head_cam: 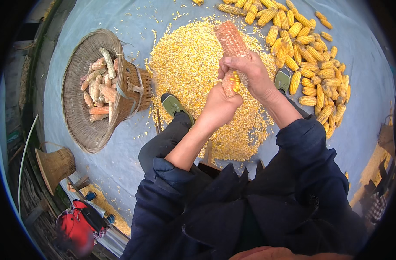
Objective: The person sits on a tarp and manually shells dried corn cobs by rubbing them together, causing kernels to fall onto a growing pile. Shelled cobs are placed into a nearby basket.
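Note:
My left hand [221, 103] is closed around the lower end of a corn ear [230, 85], which keeps a short patch of yellow kernels on an otherwise stripped cob. Just above it, my right hand [255, 74] grips a bare reddish corncob [230, 37] that points up and away from me. The two cobs meet between my hands; my right fingers hide the exact contact. Below both hands spreads a wide heap of loose corn kernels [185, 58].
A wicker basket [77, 130] of stripped cobs [97, 87] lies tilted at left. Unshelled ears [302, 55] are piled at right on the blue-grey sheet [360, 65]. My shoes [172, 103] flank the heap. A smaller basket [60, 165] and a person in red [76, 224] are lower left.

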{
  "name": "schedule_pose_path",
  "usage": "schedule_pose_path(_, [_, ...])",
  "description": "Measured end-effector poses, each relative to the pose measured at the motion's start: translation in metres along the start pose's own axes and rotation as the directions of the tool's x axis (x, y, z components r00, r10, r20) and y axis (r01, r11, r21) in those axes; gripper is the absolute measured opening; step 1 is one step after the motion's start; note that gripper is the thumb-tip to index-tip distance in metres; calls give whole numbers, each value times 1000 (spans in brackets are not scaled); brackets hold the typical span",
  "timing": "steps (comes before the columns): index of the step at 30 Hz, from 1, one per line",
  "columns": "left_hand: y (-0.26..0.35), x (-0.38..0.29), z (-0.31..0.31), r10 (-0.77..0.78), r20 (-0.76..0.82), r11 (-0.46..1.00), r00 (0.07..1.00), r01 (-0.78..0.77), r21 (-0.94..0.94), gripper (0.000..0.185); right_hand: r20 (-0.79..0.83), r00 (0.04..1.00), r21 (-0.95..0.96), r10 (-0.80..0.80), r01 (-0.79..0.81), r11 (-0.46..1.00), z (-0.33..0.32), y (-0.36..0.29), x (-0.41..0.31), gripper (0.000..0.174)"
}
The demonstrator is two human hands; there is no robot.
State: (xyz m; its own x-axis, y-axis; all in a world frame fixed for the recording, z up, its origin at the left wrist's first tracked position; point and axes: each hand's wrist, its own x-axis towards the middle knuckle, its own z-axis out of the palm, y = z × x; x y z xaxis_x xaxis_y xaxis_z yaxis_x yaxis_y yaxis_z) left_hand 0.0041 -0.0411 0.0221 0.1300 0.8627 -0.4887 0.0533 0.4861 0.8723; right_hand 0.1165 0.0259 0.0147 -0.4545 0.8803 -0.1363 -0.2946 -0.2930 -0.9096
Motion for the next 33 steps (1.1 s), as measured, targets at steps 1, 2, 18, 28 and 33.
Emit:
schedule_pose_path(1, [-6, 3, 5, 69, -99, 981, 993, -50, 189, 22, -63, 998, -21, -11, 10, 1000, 5, 3, 3, 23])
schedule_pose_path(2, [-16, 7, 9, 154, -183, 924, 971, -75, 375, 26, -213, 977, -84, -23, 5, 996, 14, 5, 4, 22])
schedule_pose_path(18, [-8, 10, 1, 120, -128, 950, 985, -76, 304, 23, -136, 975, -112, -174, 159, 981, 14, 3, -7, 27])
schedule_pose_path(28, [6, 0, -20, -60, 252, 922, 966, 150, -356, 20, 165, 986, 50, -6, -2, 999, -10, -19, -2, 43])
schedule_pose_path(33, [17, -1, -11, -46, 291, 937, 956, 143, -319, 29, 231, 955, -321, -184, 253, 913, 1, -18, -11, 46])
